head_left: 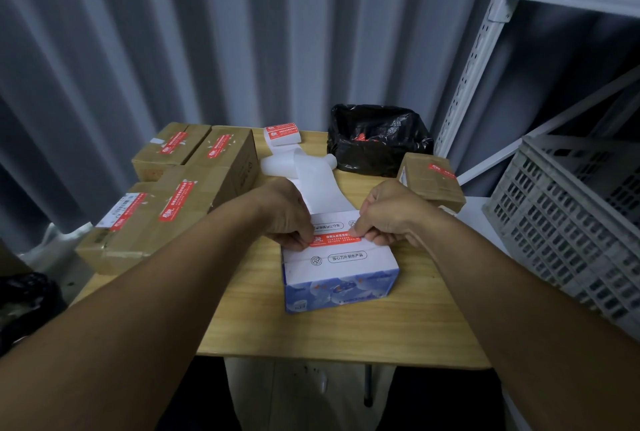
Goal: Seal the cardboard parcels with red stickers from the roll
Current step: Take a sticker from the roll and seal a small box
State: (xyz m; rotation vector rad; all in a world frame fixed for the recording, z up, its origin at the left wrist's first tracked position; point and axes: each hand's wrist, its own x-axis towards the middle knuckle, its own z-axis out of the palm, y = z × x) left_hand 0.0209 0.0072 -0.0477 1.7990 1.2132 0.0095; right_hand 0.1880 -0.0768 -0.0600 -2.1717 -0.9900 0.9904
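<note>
Pinching the left end of the red sticker (337,239) between the curled fingers (302,241) of the left hand (287,219); pinching the right end the same way with the right hand (384,212); holding it taut and level, probably to avoid wrinkles; laying it across the seam between the two top flaps of the blue-and-white box (339,271), likely so that one strip binds both flaps; not possible to tell how much of it is stuck down yet.

Working with the box in the middle of the wooden bench (346,333), close to the body, presumably for pressing down from above; letting the white backing strip (311,178) trail from behind the hands to the sticker roll (282,134) at the far edge, within reach for another peel; stacking brown cardboard parcels (194,188) at the left, each already bearing a red sticker, apart from the work; parking one small stickered parcel (431,181) at the right, just beside a black bin bag (377,140), probably there for waste; leaving a grey plastic crate (571,223) further right, off the bench.

Judging next: pressing from the middle outward.
</note>
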